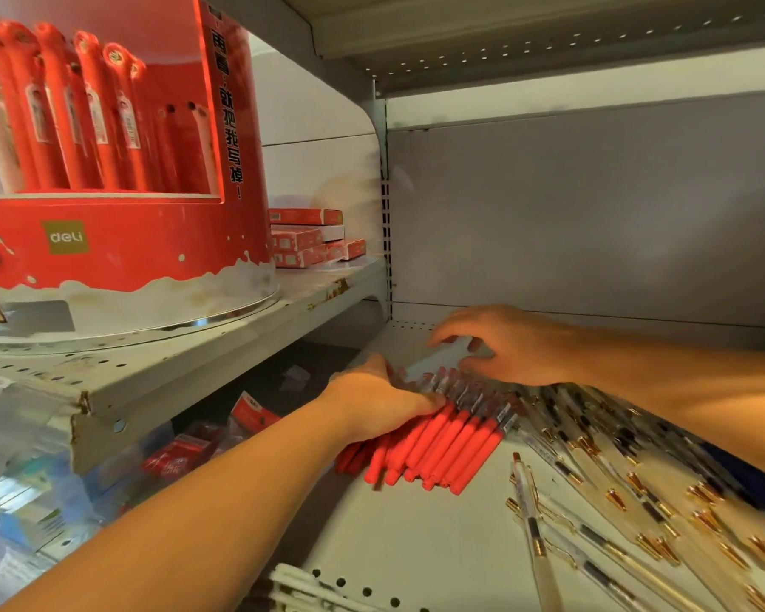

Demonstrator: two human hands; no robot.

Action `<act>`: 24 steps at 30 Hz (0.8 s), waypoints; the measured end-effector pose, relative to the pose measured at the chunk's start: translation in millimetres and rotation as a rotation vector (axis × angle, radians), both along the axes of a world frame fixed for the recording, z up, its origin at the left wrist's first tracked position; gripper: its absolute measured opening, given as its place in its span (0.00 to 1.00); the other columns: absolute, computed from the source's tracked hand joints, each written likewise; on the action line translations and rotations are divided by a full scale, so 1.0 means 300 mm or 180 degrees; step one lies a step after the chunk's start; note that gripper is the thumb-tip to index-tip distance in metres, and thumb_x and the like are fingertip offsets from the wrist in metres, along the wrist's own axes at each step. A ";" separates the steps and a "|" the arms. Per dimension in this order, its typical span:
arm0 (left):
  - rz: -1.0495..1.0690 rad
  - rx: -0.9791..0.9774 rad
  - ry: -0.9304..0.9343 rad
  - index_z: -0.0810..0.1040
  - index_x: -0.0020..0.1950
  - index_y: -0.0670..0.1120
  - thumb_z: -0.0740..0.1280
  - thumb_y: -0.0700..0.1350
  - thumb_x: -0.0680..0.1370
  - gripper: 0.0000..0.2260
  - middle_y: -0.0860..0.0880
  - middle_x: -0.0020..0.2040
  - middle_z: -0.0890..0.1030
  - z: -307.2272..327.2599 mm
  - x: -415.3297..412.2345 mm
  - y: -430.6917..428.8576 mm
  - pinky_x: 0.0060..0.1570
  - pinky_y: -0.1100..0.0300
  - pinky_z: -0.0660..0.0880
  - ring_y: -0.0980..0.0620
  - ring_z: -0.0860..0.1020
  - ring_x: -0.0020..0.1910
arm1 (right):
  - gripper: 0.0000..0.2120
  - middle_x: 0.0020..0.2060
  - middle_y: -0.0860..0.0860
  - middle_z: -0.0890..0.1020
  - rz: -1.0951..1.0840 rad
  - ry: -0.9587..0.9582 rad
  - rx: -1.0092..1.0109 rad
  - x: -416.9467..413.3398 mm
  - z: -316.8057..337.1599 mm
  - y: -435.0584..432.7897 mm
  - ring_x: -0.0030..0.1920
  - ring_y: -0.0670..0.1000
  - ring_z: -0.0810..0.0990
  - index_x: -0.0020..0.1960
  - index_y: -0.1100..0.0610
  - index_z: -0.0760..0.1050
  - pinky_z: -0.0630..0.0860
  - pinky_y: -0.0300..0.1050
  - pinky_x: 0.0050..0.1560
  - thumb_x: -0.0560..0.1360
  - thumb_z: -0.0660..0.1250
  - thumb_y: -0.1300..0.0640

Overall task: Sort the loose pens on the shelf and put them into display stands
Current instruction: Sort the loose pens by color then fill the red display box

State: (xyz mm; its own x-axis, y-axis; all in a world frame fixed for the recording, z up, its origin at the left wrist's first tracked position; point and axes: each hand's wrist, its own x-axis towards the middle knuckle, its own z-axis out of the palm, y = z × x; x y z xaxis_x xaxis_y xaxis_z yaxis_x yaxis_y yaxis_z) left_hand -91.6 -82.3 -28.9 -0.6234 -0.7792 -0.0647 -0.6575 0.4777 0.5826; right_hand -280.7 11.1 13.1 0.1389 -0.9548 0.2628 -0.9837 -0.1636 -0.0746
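**Left grip clasped on the red pens, lower shelf**

The left grip (385, 399) is clasped on a bunch of red pens (451, 443), its fingers bent over the tops of the barrels. The bunch lies flat on the lower shelf (416, 545), close to the shelf's left edge and about midway between front and back. The right grip (513, 346) is released, with its fingers spread and loosely bent over the clear ends of the same pens, toward the back left corner. Blur hides whether its fingertips touch them.

Along the right side of this shelf a loose heap of clear pens with gold clips (614, 488) runs from the back down to the front edge, just beside the red bunch. A few of them lie apart near the front.

A round red display stand (120, 254) marked "deli" stands on the higher shelf (195, 346) to the left, near its front edge. Its window holds upright red stand pens (63, 112), packed close on the left side, with dark holes showing on the tier to their right. At the back right corner of that shelf sits a small stack of flat red boxes (310, 240), all closed.
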 end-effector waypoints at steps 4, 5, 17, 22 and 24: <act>0.0025 -0.0245 -0.0207 0.68 0.66 0.51 0.63 0.75 0.61 0.40 0.46 0.61 0.78 -0.001 -0.013 0.001 0.60 0.47 0.75 0.42 0.76 0.59 | 0.11 0.46 0.43 0.78 -0.0743 -0.0403 0.0155 -0.020 0.009 0.083 0.43 0.40 0.76 0.46 0.42 0.73 0.69 0.35 0.39 0.75 0.67 0.59; 0.0049 -0.0292 -0.0241 0.67 0.66 0.51 0.62 0.75 0.61 0.42 0.46 0.62 0.78 -0.002 -0.016 0.002 0.61 0.47 0.75 0.42 0.76 0.60 | 0.10 0.42 0.44 0.79 -0.0833 -0.0520 0.0338 -0.019 0.006 0.104 0.40 0.41 0.77 0.45 0.43 0.73 0.70 0.36 0.36 0.75 0.67 0.58; 0.0323 -0.0770 -0.0801 0.58 0.76 0.50 0.49 0.75 0.73 0.39 0.38 0.74 0.64 -0.044 -0.010 0.018 0.66 0.41 0.63 0.35 0.58 0.73 | 0.10 0.44 0.39 0.79 -0.0556 -0.0357 0.0972 0.076 -0.037 0.142 0.44 0.39 0.78 0.54 0.42 0.77 0.75 0.36 0.46 0.73 0.72 0.47; 0.0449 -0.0709 -0.0769 0.55 0.78 0.49 0.52 0.75 0.73 0.41 0.38 0.75 0.61 -0.029 0.004 -0.010 0.68 0.42 0.61 0.34 0.58 0.73 | 0.09 0.44 0.40 0.78 -0.0478 -0.0370 0.0757 0.101 -0.055 0.086 0.46 0.41 0.77 0.52 0.44 0.78 0.73 0.37 0.45 0.73 0.72 0.48; 0.0457 -0.0657 -0.0735 0.55 0.78 0.50 0.53 0.75 0.73 0.42 0.37 0.75 0.61 -0.023 0.008 -0.025 0.68 0.42 0.61 0.34 0.58 0.73 | 0.09 0.45 0.40 0.79 -0.0478 -0.0428 0.0718 0.106 -0.060 0.077 0.46 0.41 0.77 0.53 0.44 0.78 0.75 0.37 0.46 0.73 0.71 0.48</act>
